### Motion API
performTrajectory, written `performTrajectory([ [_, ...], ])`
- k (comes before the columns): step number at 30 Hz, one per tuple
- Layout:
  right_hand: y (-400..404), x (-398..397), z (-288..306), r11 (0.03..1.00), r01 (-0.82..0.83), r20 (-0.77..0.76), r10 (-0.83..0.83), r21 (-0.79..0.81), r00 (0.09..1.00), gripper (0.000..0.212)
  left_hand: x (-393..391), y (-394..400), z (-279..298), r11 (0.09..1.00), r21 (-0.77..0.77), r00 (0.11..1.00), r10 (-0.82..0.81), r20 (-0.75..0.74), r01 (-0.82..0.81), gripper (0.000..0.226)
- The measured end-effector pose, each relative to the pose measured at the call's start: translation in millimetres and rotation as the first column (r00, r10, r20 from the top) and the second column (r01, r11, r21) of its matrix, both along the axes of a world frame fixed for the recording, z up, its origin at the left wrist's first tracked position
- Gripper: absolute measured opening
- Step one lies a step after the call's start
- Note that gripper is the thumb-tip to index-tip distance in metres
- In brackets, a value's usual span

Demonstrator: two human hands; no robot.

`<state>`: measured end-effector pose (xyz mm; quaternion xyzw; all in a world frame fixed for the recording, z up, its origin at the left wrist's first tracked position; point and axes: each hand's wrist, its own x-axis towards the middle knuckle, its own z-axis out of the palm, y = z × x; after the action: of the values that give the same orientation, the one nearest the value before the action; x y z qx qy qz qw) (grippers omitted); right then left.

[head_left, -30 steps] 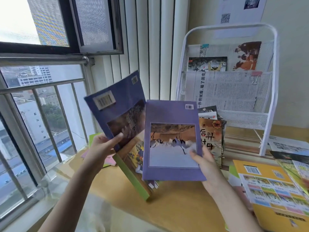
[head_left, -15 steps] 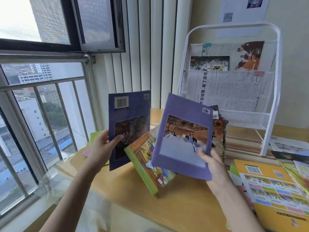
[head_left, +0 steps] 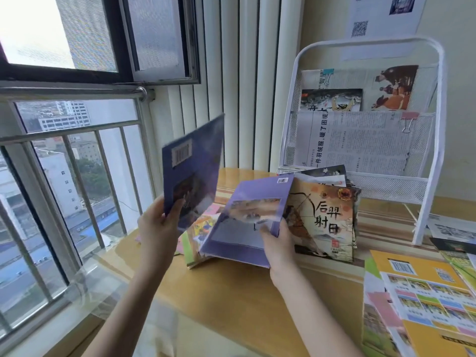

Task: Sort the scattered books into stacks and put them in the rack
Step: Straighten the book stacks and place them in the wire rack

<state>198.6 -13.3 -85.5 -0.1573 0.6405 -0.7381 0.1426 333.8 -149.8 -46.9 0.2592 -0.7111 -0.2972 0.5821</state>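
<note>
A: So, what are the fingers doing?

B: The left hand point(head_left: 157, 225) has its thumb on the face of a dark blue book point(head_left: 194, 168) and its other fingers behind, pinching the lower edge and holding it upright in the air. The right hand point(head_left: 278, 243) grips the lower right corner of a pale purple book point(head_left: 247, 220), which tilts low over the worktop point(head_left: 231, 292).

A: And around them?

B: Under the purple book lies a green-edged picture book point(head_left: 195, 240). Just right of it, a bundle of books point(head_left: 324, 217) stands leaning, in front of the white rack point(head_left: 435, 155). The rack already holds newspapers point(head_left: 360, 143) and a few books. More books point(head_left: 422, 300) lie scattered at the right.

A: What could go wrong?

B: I'd say the blue book is the risk. It's thin and held only by one edge, so it may flop over or slip free. The purple one, held by one corner, could swing into the leaning bundle and knock it flat. Set down crooked, neither would make a tidy stack.
</note>
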Motion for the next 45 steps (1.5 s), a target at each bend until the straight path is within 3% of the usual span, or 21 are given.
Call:
performTrajectory([
  [3, 18.4, 5.2, 16.4, 0.999, 0.032, -0.142, -0.033, -0.009, 0.989, 0.015, 3.1, 3.3, -11.4, 0.987, 0.056, 0.987, -0.155, 0.037, 0.153, 0.006],
  [6, 51.4, 0.3, 30.8, 0.998, 0.059, -0.243, -0.061, -0.018, 0.968, 0.01, 5.1, 3.0, -27.7, 0.975, 0.065, 0.969, -0.218, 0.12, 0.211, 0.048],
  [7, 62.7, -4.1, 33.9, 0.999, 0.036, -0.257, -0.034, 0.001, 0.966, 0.013, 6.1, 2.3, -32.0, 0.977, 0.064, 0.968, -0.211, 0.14, 0.204, 0.052],
  [10, 91.6, -16.1, 36.0, 0.994, -0.107, -0.084, 0.11, 0.038, 0.99, 0.022, 9.1, -2.8, -44.2, 0.946, 0.171, 0.955, -0.289, 0.069, 0.274, 0.043],
  [13, 99.8, -11.5, 24.8, 0.975, -0.211, 0.112, 0.202, 0.074, 0.973, 0.021, 14.1, -1.4, -49.2, 0.819, 0.285, 0.865, -0.492, -0.1, 0.498, 0.021],
  [16, 93.9, 0.4, 8.1, 0.958, -0.285, 0.265, 0.279, -0.015, 0.923, 0.021, 9.4, 2.2, -46.4, 0.669, 0.425, 0.779, -0.604, -0.168, 0.61, 0.054],
  [19, 88.1, 8.2, -1.0, 0.954, -0.294, 0.314, 0.298, -0.062, 0.901, 0.022, 6.6, 15.0, -40.5, 0.593, 0.463, 0.711, -0.692, -0.125, 0.659, 0.057],
  [23, 91.8, 7.1, 0.5, 0.958, -0.288, 0.28, 0.275, 0.006, 0.92, 0.024, 7.8, -7.1, -71.3, 0.531, 0.452, 0.61, -0.792, -0.036, 0.716, 0.043],
  [25, 96.4, 4.8, 4.6, 0.956, -0.289, 0.257, 0.267, 0.05, 0.929, 0.026, 11.8, -14.1, -80.3, 0.627, 0.436, 0.663, -0.743, 0.085, 0.646, 0.048],
  [27, 100.8, 3.8, 10.2, 0.957, -0.278, 0.222, 0.253, 0.086, 0.942, 0.027, 7.2, -9.4, -77.9, 0.704, 0.418, 0.763, -0.645, 0.039, 0.574, 0.015],
  [29, 106.7, 2.5, 15.8, 0.965, -0.248, 0.187, 0.23, 0.084, 0.955, 0.027, 6.5, -3.1, -76.7, 0.728, 0.454, 0.831, -0.553, -0.055, 0.514, 0.028],
  [32, 116.8, 1.7, 29.8, 0.973, -0.23, 0.157, 0.225, 0.009, 0.962, 0.024, 5.6, 5.3, -73.1, 0.682, 0.511, 0.832, -0.539, -0.131, 0.523, 0.039],
  [37, 124.3, 0.5, 58.2, 0.952, -0.306, 0.035, 0.307, -0.022, 0.951, 0.03, 2.5, 8.4, -60.7, 0.449, 0.676, 0.772, -0.565, -0.292, 0.585, 0.04],
  [38, 125.2, 1.7, 65.0, 0.947, -0.322, -0.007, 0.322, -0.016, 0.947, 0.032, 2.8, 6.6, -58.8, 0.455, 0.692, 0.785, -0.558, -0.269, 0.56, 0.041],
  [41, 128.3, 3.1, 86.3, 0.942, -0.33, -0.24, 0.333, 0.053, 0.912, 0.041, -2.2, 3.9, -61.4, 0.628, 0.652, 0.845, -0.533, -0.036, 0.424, 0.037],
  [43, 128.6, 2.0, 99.9, 0.947, -0.305, -0.425, 0.317, 0.099, 0.848, 0.048, -3.4, 6.0, -66.1, 0.757, 0.559, 0.842, -0.508, 0.179, 0.338, 0.028],
  [45, 124.0, 0.9, 108.0, 0.944, -0.316, -0.518, 0.317, 0.092, 0.794, 0.051, -5.3, 5.4, -69.7, 0.801, 0.526, 0.827, -0.484, 0.287, 0.286, 0.032],
])
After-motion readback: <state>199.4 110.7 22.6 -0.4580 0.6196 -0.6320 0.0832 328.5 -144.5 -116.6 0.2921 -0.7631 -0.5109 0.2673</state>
